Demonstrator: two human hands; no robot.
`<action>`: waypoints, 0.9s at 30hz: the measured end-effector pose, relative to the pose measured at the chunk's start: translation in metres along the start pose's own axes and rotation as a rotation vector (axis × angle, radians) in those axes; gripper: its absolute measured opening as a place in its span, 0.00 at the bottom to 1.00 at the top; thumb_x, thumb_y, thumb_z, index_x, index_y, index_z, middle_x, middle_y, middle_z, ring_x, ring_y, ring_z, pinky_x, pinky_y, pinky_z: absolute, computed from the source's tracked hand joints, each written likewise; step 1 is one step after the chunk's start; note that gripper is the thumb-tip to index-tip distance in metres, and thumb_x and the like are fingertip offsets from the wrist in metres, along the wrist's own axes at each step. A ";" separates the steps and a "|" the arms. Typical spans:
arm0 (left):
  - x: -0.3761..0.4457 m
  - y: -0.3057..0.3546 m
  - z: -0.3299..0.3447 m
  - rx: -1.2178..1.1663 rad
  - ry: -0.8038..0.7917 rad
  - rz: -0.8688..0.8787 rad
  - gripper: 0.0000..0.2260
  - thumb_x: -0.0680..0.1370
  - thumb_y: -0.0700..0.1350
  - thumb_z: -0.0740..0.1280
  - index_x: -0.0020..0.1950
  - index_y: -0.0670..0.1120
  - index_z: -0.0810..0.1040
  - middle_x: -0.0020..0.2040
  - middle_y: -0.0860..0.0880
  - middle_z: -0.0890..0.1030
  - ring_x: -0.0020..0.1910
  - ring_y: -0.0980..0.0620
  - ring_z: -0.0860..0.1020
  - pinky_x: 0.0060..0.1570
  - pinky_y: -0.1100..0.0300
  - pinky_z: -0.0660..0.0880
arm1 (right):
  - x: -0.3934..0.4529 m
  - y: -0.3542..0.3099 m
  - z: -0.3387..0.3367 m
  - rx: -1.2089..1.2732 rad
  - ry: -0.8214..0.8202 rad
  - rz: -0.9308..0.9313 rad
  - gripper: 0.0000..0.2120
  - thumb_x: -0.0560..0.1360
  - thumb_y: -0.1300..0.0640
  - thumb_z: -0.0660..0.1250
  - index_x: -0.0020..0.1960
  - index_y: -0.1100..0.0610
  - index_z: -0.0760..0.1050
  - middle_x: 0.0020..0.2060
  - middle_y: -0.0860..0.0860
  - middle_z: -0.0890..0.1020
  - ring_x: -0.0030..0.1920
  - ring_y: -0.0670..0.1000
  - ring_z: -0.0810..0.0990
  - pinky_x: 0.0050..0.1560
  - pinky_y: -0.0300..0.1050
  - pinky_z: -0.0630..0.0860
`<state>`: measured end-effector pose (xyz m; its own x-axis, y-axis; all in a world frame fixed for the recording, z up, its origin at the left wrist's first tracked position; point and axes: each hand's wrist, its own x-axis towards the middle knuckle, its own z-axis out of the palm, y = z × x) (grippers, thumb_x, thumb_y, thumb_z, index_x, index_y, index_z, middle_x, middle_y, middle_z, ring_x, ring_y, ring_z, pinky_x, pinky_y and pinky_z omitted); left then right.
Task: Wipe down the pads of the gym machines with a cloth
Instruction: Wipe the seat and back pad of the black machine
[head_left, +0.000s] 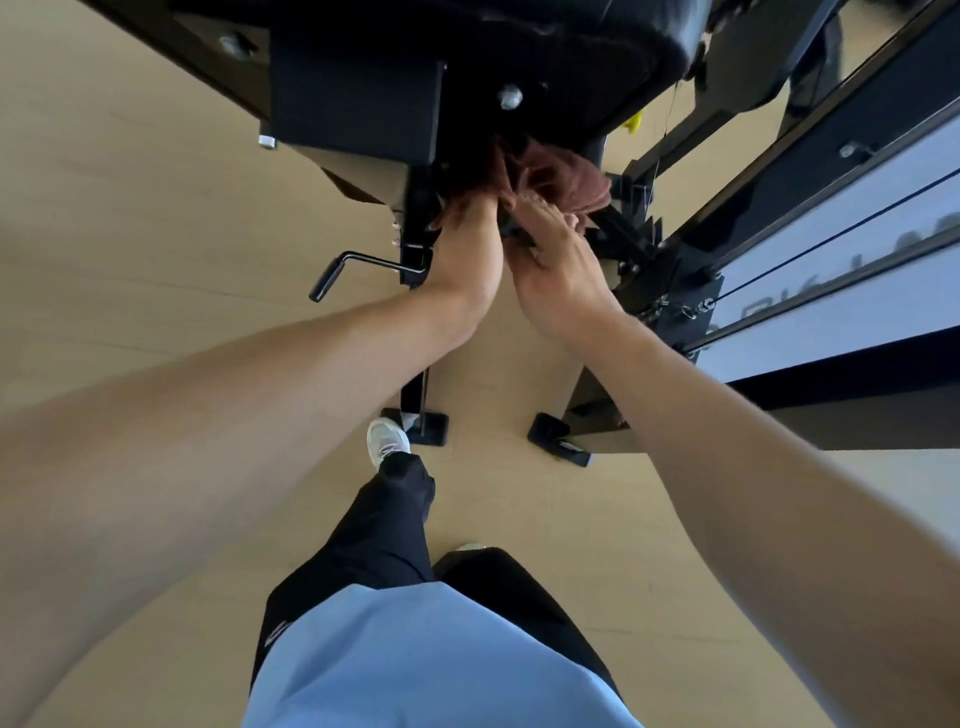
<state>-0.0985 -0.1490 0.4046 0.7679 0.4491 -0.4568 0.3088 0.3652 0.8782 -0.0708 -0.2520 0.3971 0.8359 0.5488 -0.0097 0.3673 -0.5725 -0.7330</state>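
Note:
A black padded seat (613, 36) of a gym machine fills the top of the head view. Just below its underside a reddish-brown cloth (566, 179) hangs bunched. My right hand (558, 265) grips the cloth's lower part with its fingers curled into it. My left hand (467, 260) reaches up beside it, its fingertips at the cloth's left edge under the seat; how firmly it holds is hidden in shadow. Both hands touch at the wrists.
A black crank handle (332, 275) sticks out left of the seat post (415, 249). The machine's black frame rail and cable (831, 244) run along the right. Two rubber feet (558, 439) stand on the tan floor. My legs and white shoe (387, 441) are below.

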 end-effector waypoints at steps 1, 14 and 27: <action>0.008 0.000 0.000 0.001 0.004 -0.020 0.20 0.82 0.49 0.59 0.70 0.40 0.73 0.69 0.42 0.77 0.69 0.45 0.74 0.73 0.48 0.66 | 0.006 0.004 0.002 -0.028 -0.020 0.014 0.27 0.76 0.63 0.57 0.74 0.58 0.73 0.68 0.54 0.78 0.70 0.54 0.71 0.75 0.64 0.60; 0.113 -0.037 0.004 0.272 -0.014 -0.238 0.24 0.83 0.54 0.57 0.74 0.41 0.71 0.71 0.38 0.74 0.69 0.39 0.73 0.65 0.50 0.71 | 0.086 0.071 0.030 -0.196 -0.254 0.253 0.30 0.78 0.64 0.60 0.78 0.44 0.68 0.70 0.50 0.73 0.66 0.55 0.72 0.54 0.38 0.68; 0.056 -0.012 -0.009 0.274 -0.078 -0.108 0.20 0.69 0.63 0.57 0.51 0.53 0.78 0.57 0.50 0.84 0.58 0.51 0.82 0.62 0.49 0.76 | 0.023 0.030 0.004 -0.211 0.043 -0.063 0.25 0.73 0.61 0.69 0.70 0.53 0.78 0.69 0.49 0.80 0.70 0.56 0.70 0.74 0.43 0.60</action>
<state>-0.0641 -0.1208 0.3674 0.7595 0.3519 -0.5471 0.5234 0.1689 0.8352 -0.0418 -0.2545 0.3720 0.8239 0.5631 0.0640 0.4924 -0.6553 -0.5727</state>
